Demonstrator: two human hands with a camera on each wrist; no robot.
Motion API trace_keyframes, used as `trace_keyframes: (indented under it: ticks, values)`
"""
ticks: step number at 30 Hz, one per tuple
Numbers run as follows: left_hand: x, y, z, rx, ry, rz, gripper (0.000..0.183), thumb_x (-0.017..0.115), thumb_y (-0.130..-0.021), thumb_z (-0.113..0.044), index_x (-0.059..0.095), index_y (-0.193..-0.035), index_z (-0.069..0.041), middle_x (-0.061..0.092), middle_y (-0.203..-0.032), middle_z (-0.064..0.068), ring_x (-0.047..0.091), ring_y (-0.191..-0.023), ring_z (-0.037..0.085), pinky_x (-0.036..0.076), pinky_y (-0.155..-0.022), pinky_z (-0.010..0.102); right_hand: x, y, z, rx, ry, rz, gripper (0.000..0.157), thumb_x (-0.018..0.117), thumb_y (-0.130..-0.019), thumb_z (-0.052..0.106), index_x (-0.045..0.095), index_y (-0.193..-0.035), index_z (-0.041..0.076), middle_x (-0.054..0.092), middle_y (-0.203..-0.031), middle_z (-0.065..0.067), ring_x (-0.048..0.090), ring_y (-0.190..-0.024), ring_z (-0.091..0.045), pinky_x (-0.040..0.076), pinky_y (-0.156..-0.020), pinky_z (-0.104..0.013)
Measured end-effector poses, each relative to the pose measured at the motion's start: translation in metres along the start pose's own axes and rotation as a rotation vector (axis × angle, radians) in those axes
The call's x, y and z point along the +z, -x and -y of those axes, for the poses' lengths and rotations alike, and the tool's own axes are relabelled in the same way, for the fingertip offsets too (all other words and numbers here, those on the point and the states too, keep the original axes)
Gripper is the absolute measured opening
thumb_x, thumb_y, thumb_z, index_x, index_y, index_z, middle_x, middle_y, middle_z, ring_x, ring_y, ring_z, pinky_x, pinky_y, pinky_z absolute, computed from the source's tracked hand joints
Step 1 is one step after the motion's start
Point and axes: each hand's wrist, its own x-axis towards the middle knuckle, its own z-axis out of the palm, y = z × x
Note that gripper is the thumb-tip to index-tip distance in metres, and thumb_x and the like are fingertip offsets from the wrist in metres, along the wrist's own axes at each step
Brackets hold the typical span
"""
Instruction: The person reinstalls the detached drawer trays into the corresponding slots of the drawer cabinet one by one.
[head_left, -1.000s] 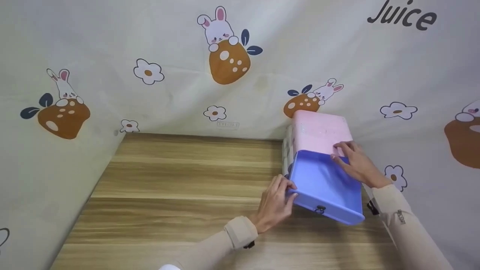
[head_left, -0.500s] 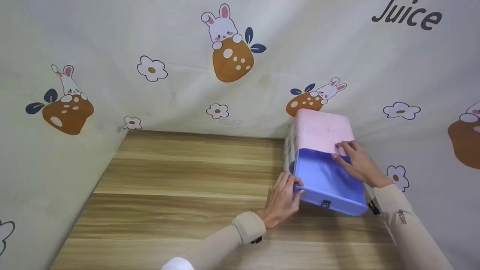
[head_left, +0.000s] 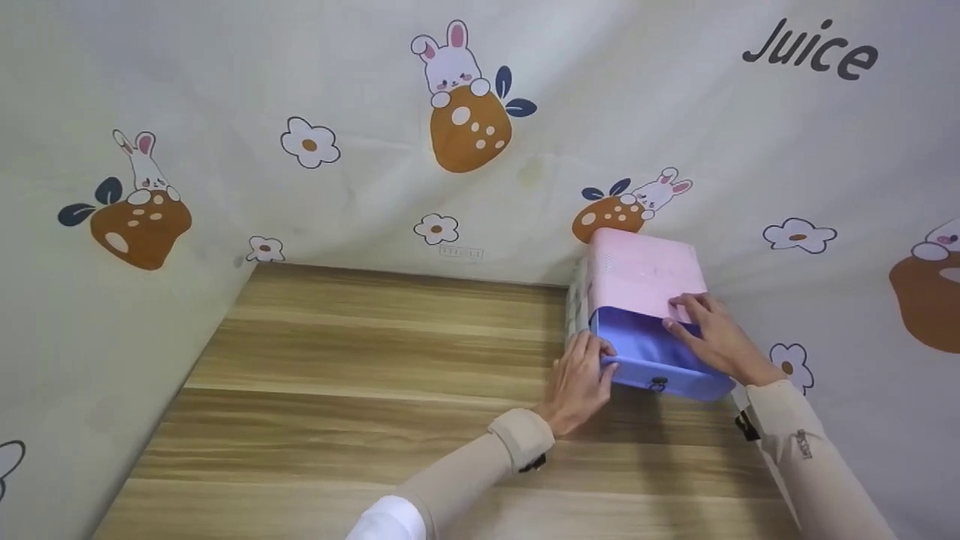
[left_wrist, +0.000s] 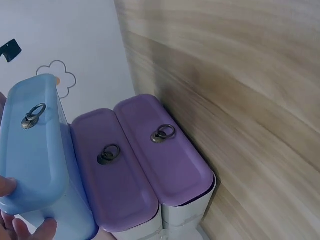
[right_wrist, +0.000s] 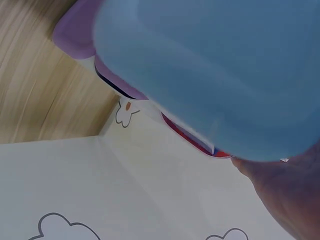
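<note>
A blue drawer [head_left: 645,341] sticks partway out of the top of a small pink-topped cabinet [head_left: 645,274] in the head view. My left hand [head_left: 581,379] pinches the drawer's left front corner, thumb on the front panel. On the cabinet's top front edge rests my right hand [head_left: 716,337], its thumb over the drawer's opening. In the left wrist view, the blue front [left_wrist: 32,145] carries a ring pull [left_wrist: 34,116], and fingertips touch its edge. Much of the right wrist view is filled by the blue drawer [right_wrist: 215,75], with part of the right hand [right_wrist: 295,195] beside it.
Two purple drawers [left_wrist: 117,170] with ring pulls sit lower in the cabinet, below the blue one. The cabinet stands on a wood-grain surface [head_left: 360,360] in a corner, close to the printed cloth wall [head_left: 825,300] on the right.
The blue drawer has slid further into the cabinet, away from me, with the left hand moving along on its corner. The right hand has stayed on the cabinet top.
</note>
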Motion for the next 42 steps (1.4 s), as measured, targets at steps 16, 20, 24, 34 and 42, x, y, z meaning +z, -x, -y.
trace_keyframes:
  ticks: [16,20,24,34,42]
  values:
    - [0.019,-0.043,0.01,-0.157,0.033,0.066,0.017,0.062,-0.085,-0.027,0.051,-0.097,-0.021,0.047,-0.112,-0.002,0.05,-0.108,0.011,0.05,-0.069,0.021,-0.001,0.001,0.0,-0.034,-0.022,-0.032,0.049,0.045,-0.091,0.048,0.047,-0.125,0.012,0.043,-0.132,-0.021,0.039,-0.122,-0.045,0.032,-0.097,-0.067]
    - [0.021,-0.047,0.011,-0.168,0.022,0.071,0.018,0.061,-0.086,-0.027,0.049,-0.098,-0.022,0.047,-0.117,-0.004,0.048,-0.116,0.013,0.05,-0.072,0.024,-0.001,0.001,0.0,-0.023,-0.018,-0.023,0.05,0.044,-0.091,0.048,0.046,-0.127,0.014,0.04,-0.135,-0.021,0.038,-0.123,-0.046,0.032,-0.096,-0.068]
    - [0.022,-0.053,0.013,-0.169,-0.003,0.062,0.019,0.062,-0.085,-0.026,0.049,-0.098,-0.022,0.05,-0.111,-0.006,0.049,-0.109,0.01,0.049,-0.074,0.021,-0.002,0.0,0.0,-0.003,-0.013,-0.004,0.051,0.043,-0.091,0.049,0.044,-0.129,0.015,0.037,-0.138,-0.022,0.037,-0.124,-0.047,0.032,-0.096,-0.069]
    - [0.029,-0.065,0.018,-0.117,-0.112,0.006,0.022,0.066,-0.082,-0.028,0.049,-0.094,-0.02,0.05,-0.097,-0.005,0.051,-0.096,0.009,0.046,-0.085,0.019,-0.003,-0.001,0.001,-0.012,-0.002,-0.022,0.048,0.044,-0.092,0.048,0.046,-0.126,0.014,0.04,-0.136,-0.021,0.04,-0.121,-0.044,0.034,-0.094,-0.068]
    - [0.033,-0.07,0.021,-0.127,-0.113,-0.011,0.021,0.067,-0.081,-0.026,0.049,-0.092,-0.019,0.05,-0.095,-0.005,0.051,-0.096,0.01,0.044,-0.086,0.02,-0.004,0.0,0.002,-0.032,0.018,-0.018,0.044,0.044,-0.093,0.045,0.047,-0.124,0.015,0.042,-0.131,-0.018,0.045,-0.114,-0.041,0.039,-0.09,-0.064]
